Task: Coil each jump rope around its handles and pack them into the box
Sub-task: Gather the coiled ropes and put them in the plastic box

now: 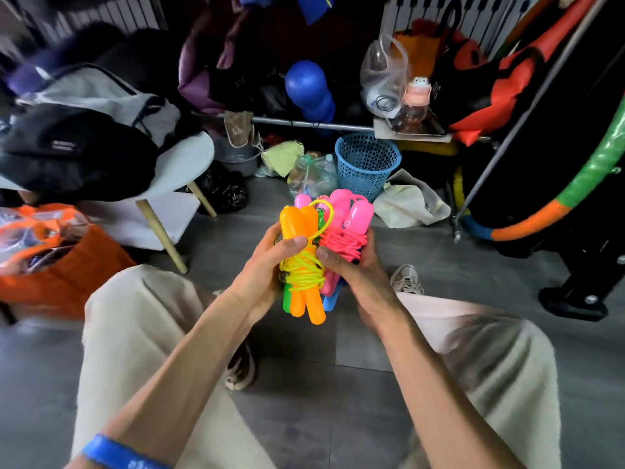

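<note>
Both mitts clamped round a bunch of coiled jump ropes, held above the grey floor between the knees: left hand gripping the orange-handled rope wound in yellow cord, right hand gripping the pink rope just beside it. Green and blue handles poking out underneath. Blue mesh basket sitting beyond the bundle; no clue which thing is the box.
</note>
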`<state>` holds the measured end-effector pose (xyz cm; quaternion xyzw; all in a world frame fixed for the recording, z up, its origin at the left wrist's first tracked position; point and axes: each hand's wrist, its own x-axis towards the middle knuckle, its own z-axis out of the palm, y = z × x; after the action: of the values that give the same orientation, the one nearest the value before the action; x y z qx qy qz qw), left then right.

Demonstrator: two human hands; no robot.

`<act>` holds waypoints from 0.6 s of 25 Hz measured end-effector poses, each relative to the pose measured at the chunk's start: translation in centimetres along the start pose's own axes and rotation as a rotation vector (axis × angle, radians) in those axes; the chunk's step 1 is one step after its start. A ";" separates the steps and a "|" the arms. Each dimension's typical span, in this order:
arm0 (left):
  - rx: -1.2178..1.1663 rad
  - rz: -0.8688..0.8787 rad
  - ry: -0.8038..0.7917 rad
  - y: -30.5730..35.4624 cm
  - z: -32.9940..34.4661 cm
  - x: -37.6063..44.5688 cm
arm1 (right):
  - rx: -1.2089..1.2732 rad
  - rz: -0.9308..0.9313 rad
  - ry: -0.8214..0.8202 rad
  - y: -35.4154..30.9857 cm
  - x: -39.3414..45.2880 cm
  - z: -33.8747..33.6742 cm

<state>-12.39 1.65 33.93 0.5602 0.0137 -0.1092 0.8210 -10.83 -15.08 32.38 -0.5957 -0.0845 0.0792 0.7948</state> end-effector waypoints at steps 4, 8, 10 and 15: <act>0.008 0.014 0.017 0.4 -0.5 -2.3 | -0.008 -0.003 -0.025 0.1 -1.2 1.3; -0.026 0.000 0.035 -0.2 -1.8 -3.7 | -0.018 0.041 -0.018 1.0 -1.9 2.6; -0.027 0.001 0.038 -0.6 -2.2 -4.0 | -0.046 0.046 -0.005 1.3 -2.0 2.9; -0.042 0.008 0.052 -0.2 -3.1 -4.0 | -0.085 0.047 0.008 0.4 -1.7 4.3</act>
<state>-16.02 5.07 33.17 0.5457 0.0351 -0.0911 0.8323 -13.45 -11.38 33.12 -0.6312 -0.0706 0.0920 0.7669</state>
